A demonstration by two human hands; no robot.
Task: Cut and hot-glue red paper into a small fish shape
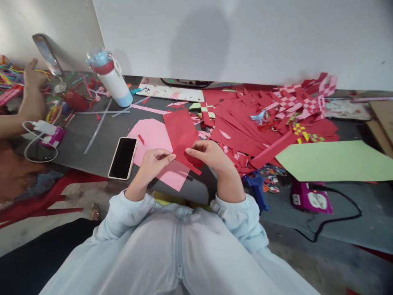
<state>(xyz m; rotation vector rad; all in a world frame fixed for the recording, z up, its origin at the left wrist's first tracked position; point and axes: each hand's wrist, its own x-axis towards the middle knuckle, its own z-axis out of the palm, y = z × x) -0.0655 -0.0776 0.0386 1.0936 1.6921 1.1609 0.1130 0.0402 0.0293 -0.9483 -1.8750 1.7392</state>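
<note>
Between my two hands is a red sheet of paper, raised above the table with a narrow strip along its lower edge. My left hand pinches its lower left edge between thumb and fingers. At the right side, my right hand grips the same sheet, its thumb on top and fingers curled behind. Beneath lies a pink sheet of paper with cut corners, partly hidden by the red one. A small red scrap rests on the pink sheet.
A phone lies left of the pink sheet, with a water bottle behind. Red paper strips are heaped to the right, beside a green sheet and a purple box with a black cable. Another person's arm reaches in at left.
</note>
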